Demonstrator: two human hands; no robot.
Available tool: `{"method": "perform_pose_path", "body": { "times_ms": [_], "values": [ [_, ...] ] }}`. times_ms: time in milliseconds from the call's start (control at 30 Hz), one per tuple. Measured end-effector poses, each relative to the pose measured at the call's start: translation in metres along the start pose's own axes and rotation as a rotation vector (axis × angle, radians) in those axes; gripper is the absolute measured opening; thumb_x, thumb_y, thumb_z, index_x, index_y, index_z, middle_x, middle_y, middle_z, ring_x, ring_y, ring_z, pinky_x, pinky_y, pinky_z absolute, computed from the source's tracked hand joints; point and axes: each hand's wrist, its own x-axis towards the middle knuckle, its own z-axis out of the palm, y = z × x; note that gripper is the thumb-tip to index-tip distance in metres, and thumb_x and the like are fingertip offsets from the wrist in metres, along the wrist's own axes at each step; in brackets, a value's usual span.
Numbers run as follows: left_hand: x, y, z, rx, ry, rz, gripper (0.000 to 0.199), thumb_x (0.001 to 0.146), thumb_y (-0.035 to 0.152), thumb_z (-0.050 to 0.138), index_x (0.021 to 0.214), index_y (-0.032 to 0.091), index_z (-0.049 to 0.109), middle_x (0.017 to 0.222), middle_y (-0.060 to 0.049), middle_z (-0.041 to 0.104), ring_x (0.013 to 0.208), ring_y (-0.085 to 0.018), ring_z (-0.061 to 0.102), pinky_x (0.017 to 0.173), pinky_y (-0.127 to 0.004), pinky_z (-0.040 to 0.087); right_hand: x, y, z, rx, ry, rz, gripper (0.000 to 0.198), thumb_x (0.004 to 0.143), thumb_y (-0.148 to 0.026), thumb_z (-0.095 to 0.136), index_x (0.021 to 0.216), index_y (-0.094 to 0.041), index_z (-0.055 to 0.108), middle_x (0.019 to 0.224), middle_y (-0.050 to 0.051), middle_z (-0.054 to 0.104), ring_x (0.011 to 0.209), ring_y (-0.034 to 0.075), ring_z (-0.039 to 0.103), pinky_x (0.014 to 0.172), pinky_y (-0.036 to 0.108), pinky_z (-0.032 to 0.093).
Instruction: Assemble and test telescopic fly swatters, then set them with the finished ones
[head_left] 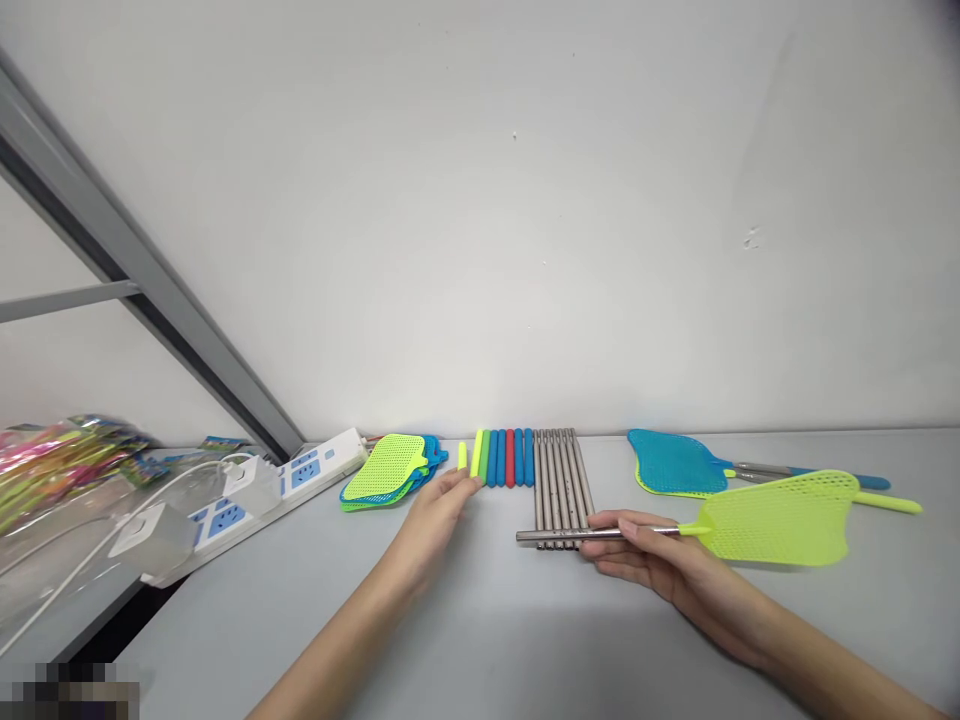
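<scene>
Yellow-green swatter [727, 520]: lies across the lower right of the frame, with mesh blade [784, 520] to the right and metal tube [555, 536] reaching left to a bare end below centre.
Right hand [660, 560]: grips the metal tube close to the blade, with thumb on top and fingers beneath — probably a secure place to hold.
Metal tube: looks rigid and smooth; likely the heavier part, perhaps slippery, best taken around the shaft.
Mesh blade: looks thin and flexible; likely to bend rather than break, so a poor place to grip.
Left hand [444, 494]: rests at lower left of centre, with bent fingers at the lower end of the leftmost yellow sleeve [462, 456]. Cannot tell whether pinched or merely touched.
Leftmost yellow sleeve: probably light and slightly soft — best taken by the sides.
Sleeve row [510, 457]: yellow, green, blue and red, side by side at lower centre.
Tube bundle [559, 480]: lies just right of the sleeve row, partly behind the metal tube.
</scene>
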Motion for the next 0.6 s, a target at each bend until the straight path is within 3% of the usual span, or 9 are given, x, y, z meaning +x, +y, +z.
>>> {"method": "perform_pose_path", "body": {
  "times_ms": [200, 400, 600],
  "values": [
    [-0.026, 0.011, -0.003, -0.403, 0.000, -0.146, 0.033, 0.066, 0.036, 0.062, 0.095, 0.020, 0.064, 0.126, -0.006, 0.045, 0.114, -0.026, 0.039, 0.089, -0.038, 0.034, 0.001, -0.002, -0.002, -0.017, 0.064, -0.073, 0.029, 0.076, -0.030, 0.056, 0.101, -0.016, 0.060, 0.095, 0.012, 0.064, 0.092, 0.023, 0.057, 0.083, 0.039, 0.040],
    [-0.030, -0.009, 0.009, -0.604, 0.144, -0.206, 0.038, 0.059, 0.024, 0.070, 0.097, 0.022, 0.063, 0.115, -0.004, 0.055, 0.114, -0.019, 0.040, 0.097, -0.032, 0.026, 0.006, 0.000, -0.006, 0.032, 0.186, -0.154, 0.030, 0.073, -0.031, 0.059, 0.101, -0.020, 0.060, 0.100, 0.009, 0.062, 0.087, 0.021, 0.056, 0.069, 0.033, 0.045],
    [-0.030, -0.023, 0.016, -0.618, 0.181, -0.128, 0.034, 0.062, 0.033, 0.067, 0.093, 0.021, 0.065, 0.097, -0.002, 0.062, 0.095, -0.017, 0.050, 0.092, -0.030, 0.030, 0.007, 0.003, -0.007, 0.073, 0.207, -0.174, 0.027, 0.077, -0.028, 0.055, 0.102, -0.020, 0.059, 0.099, 0.009, 0.063, 0.087, 0.021, 0.056, 0.065, 0.031, 0.045]
  ]
}}
